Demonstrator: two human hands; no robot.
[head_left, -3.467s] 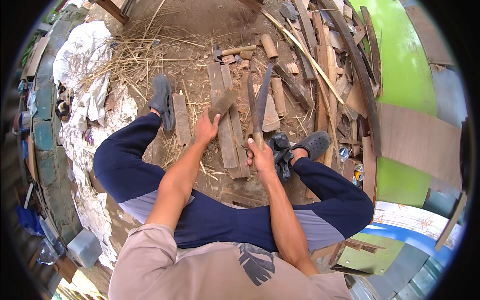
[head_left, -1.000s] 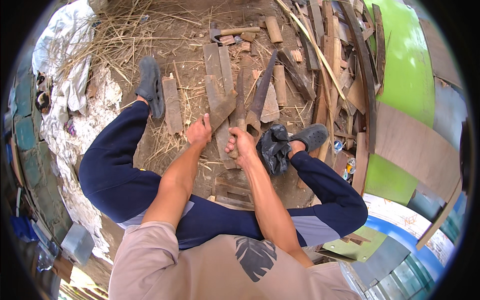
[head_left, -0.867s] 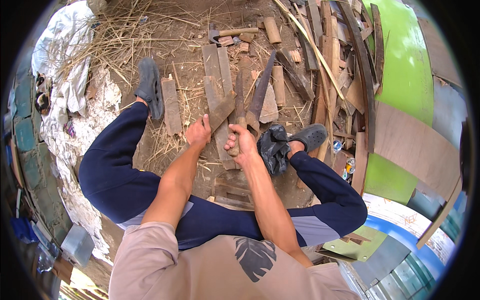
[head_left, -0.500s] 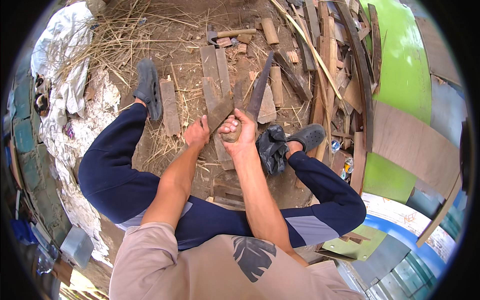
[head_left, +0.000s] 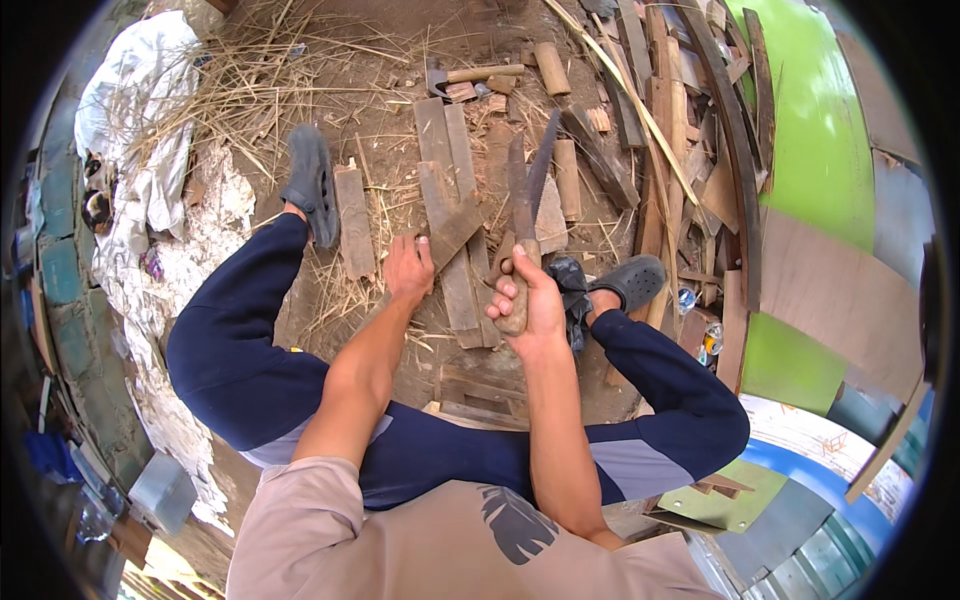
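Note:
My left hand (head_left: pixel 408 268) grips a short brown wooden board (head_left: pixel 457 234), which slants across a pair of longer planks (head_left: pixel 463 290) on the ground. In my right hand (head_left: pixel 530 298) is the wooden handle of a large knife (head_left: pixel 520 190); its broad brown blade points away from me. Just right of that blade lies a dark, toothed saw blade (head_left: pixel 545 165), its lower end hidden near my hand. A flat stone (head_left: pixel 551 225) sits beside it.
A hammer (head_left: pixel 484 73) lies at the far side among wood offcuts. Stacked timber (head_left: pixel 655 150) lines the right, next to green panels (head_left: pixel 815 130). By my right shoe (head_left: pixel 632 280) is a black plastic bag (head_left: pixel 572 290). Dry straw (head_left: pixel 260 90) spreads at the far left.
My right hand has moved right and slightly nearer, turning the knife so its blade and handle show more clearly. My left hand stays on the board. The whole view has shifted slightly.

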